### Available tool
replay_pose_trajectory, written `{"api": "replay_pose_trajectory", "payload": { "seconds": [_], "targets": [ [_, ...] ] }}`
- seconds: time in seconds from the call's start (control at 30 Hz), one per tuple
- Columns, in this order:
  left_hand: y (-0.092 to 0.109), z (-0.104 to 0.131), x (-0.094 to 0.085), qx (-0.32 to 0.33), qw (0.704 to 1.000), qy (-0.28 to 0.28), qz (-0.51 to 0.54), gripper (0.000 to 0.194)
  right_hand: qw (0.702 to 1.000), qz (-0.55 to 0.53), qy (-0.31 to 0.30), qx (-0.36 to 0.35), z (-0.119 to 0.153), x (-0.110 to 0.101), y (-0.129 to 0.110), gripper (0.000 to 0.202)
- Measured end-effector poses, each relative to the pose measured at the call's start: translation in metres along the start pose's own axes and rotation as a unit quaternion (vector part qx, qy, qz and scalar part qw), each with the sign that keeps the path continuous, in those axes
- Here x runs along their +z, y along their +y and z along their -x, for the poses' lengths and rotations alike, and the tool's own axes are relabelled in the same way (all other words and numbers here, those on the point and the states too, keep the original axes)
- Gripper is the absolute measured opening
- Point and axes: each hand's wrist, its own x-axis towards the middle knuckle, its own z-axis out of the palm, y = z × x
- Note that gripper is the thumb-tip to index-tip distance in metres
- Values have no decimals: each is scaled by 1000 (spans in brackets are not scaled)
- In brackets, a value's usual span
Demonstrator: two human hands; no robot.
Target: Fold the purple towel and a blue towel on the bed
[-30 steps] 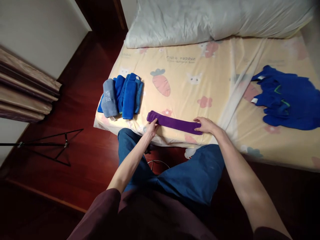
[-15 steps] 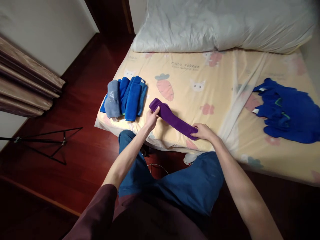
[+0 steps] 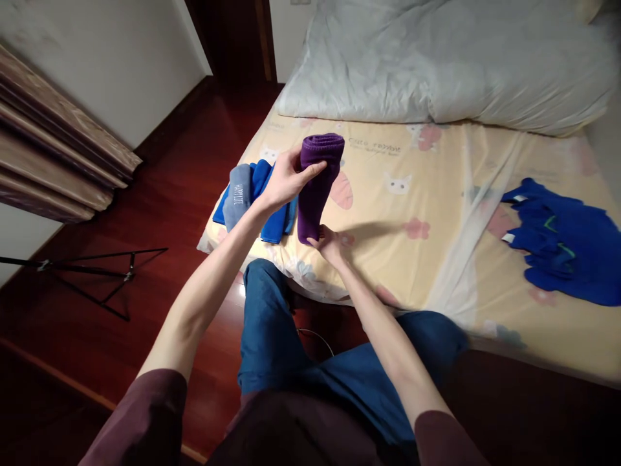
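Note:
A purple towel [image 3: 315, 197], rolled into a narrow bundle, is held upright above the front part of the bed. My left hand [image 3: 292, 176] grips its upper part, thumb across the near face. My right hand [image 3: 328, 246] has hold of its lower end. Just behind my left hand, at the bed's left corner, lie several rolled or folded blue towels [image 3: 273, 228], partly hidden by that hand and the purple towel. Among them is a grey-blue towel [image 3: 237, 194] with white lettering.
A loose heap of blue cloths [image 3: 572, 243] lies on the right of the patterned bed sheet [image 3: 373, 194]. A pale quilt [image 3: 427, 58] spans the back of the bed. On the floor at the left stands a black tripod [image 3: 111, 272], near a curtain [image 3: 53, 149].
The purple towel has gone from slanting low over the sheet to upright and higher. My left hand has risen, and my right hand has moved left with the lower end.

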Motion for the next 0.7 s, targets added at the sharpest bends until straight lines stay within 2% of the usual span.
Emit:
{"api": "replay_pose_trajectory", "payload": {
  "seconds": [0.13, 0.27, 0.47, 0.7],
  "targets": [
    [4, 11, -21, 0, 1000, 6, -28, 59, 998, -62, -12, 6, -8, 29, -15, 25],
    [-3, 20, -31, -16, 999, 12, -42, 58, 994, -106, -23, 14, -12, 46, -19, 21],
    [-18, 26, -33, -36, 998, 3, -43, 59, 996, -84, -31, 18, -13, 58, -12, 20],
    [-41, 20, -32, -30, 999, -2, -41, 64, 996, -77, -38, 0, -13, 63, 1, 21]
  ]
}}
